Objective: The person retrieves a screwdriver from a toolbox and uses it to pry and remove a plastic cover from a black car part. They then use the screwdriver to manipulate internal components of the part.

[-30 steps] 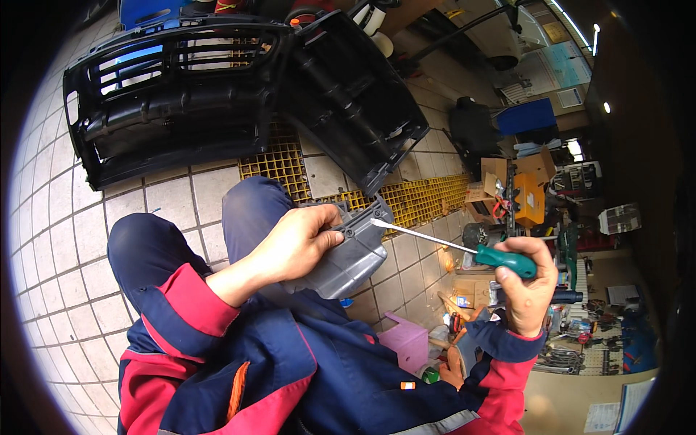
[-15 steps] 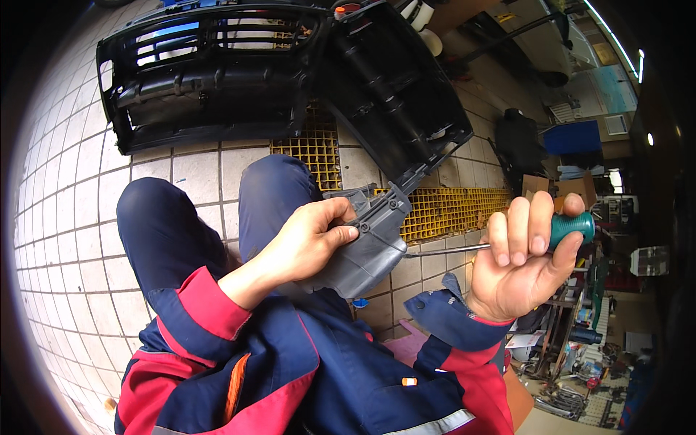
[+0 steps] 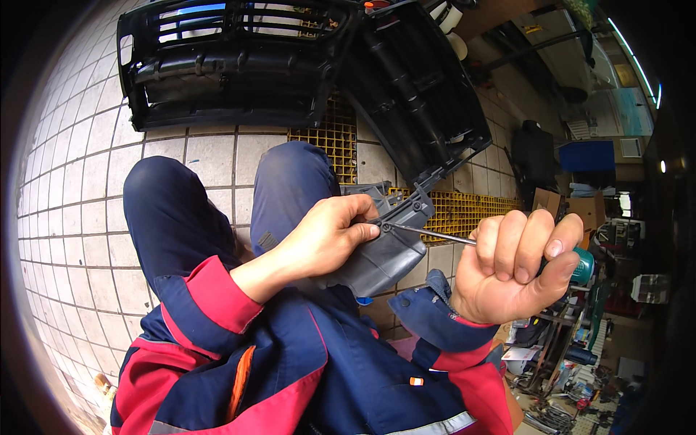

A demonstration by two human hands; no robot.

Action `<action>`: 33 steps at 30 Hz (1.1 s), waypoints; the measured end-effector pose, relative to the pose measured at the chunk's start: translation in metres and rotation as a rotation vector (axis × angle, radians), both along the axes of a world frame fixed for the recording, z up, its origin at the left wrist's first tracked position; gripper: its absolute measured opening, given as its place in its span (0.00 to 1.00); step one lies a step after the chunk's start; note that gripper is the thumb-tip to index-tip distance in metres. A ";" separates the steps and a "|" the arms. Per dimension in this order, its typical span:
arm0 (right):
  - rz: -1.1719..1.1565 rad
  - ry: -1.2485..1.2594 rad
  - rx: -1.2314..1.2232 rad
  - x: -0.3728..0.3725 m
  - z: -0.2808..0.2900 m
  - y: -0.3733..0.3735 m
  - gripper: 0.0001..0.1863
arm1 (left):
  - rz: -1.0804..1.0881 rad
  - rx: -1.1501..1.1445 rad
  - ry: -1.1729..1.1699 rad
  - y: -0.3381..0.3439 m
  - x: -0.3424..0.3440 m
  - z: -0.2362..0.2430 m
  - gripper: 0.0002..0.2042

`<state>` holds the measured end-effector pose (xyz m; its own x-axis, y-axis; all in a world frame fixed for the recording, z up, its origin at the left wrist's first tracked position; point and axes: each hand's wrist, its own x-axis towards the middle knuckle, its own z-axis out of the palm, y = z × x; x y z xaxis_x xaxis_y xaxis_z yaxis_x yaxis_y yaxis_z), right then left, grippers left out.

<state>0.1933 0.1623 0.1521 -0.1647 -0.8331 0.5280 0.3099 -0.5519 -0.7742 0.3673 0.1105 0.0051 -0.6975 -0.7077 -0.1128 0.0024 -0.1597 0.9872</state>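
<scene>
My left hand (image 3: 337,235) grips a grey plastic part (image 3: 384,261) over my lap, its thumb pressed on the upper strip beside round fastener holes. My right hand (image 3: 515,268) is curled palm-up around the teal handle of a screwdriver (image 3: 449,236), whose metal shaft points left. The screwdriver tip meets the grey part at a round fastener (image 3: 386,226) just right of my left thumb. Most of the handle is hidden by my fingers.
A large black grille panel (image 3: 225,76) and another black moulded panel (image 3: 417,90) lie beyond my knees on the tiled floor (image 3: 80,188). Yellow grating (image 3: 471,210) crosses the tiles. Cardboard boxes (image 3: 583,206) and assorted tools (image 3: 580,384) crowd the right side.
My right hand has turned palm-up around the screwdriver handle. The tip has moved up from below the fastener since half a second ago. The view has shifted, so the panels appear higher and farther right.
</scene>
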 end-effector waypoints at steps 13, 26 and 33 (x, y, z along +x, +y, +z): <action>-0.022 0.113 -0.045 0.016 -0.002 0.005 0.18 | 0.014 -0.022 -0.014 -0.001 0.003 -0.001 0.05; -0.014 0.418 -0.155 0.038 -0.011 0.011 0.15 | 0.062 0.004 0.004 0.000 0.002 -0.007 0.06; -0.166 0.132 0.054 0.033 -0.010 0.009 0.17 | 0.074 -0.008 -0.026 0.001 0.005 -0.009 0.08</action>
<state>0.2259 0.1717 0.1425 -0.2343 -0.8281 0.5093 0.1124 -0.5434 -0.8319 0.3720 0.1115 -0.0038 -0.6402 -0.7580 -0.1248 -0.0120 -0.1526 0.9882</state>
